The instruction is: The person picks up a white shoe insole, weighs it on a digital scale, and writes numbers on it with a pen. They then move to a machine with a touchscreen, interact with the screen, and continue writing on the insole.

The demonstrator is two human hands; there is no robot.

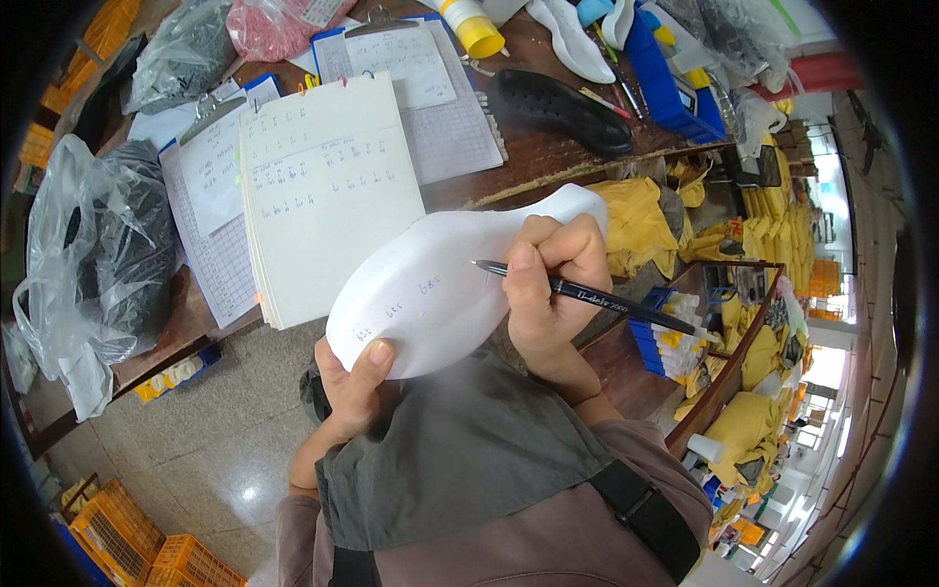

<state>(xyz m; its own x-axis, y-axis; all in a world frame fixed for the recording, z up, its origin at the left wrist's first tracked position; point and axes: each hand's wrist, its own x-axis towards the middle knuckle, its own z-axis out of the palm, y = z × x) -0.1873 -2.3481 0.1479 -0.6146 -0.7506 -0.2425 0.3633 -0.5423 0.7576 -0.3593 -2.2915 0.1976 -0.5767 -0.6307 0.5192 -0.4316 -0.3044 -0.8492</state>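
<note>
A white shoe sole (440, 264), smooth and foam-like, is held up in front of my body, at the table's near edge. My left hand (357, 383) grips its broad end, the thumb lying on top and the other fingers mostly hidden underneath. Pinched in my right hand (556, 279) is a black pen (626, 305). The pen's tip points at the middle of the sole; whether it touches the surface I cannot tell. Small handwritten marks run along the sole's upper face. My right hand is close over the sole's narrower part.
An open notebook (328, 220) with handwriting lies beyond the sole, between clipboards with papers (210, 186). A black shoe-shaped form (562, 110) and a blue bin (680, 88) are farther right. Grey plastic bags (122, 235) stand at left. Yellow bundles (631, 220) sit right, orange crates (122, 528) lower left.
</note>
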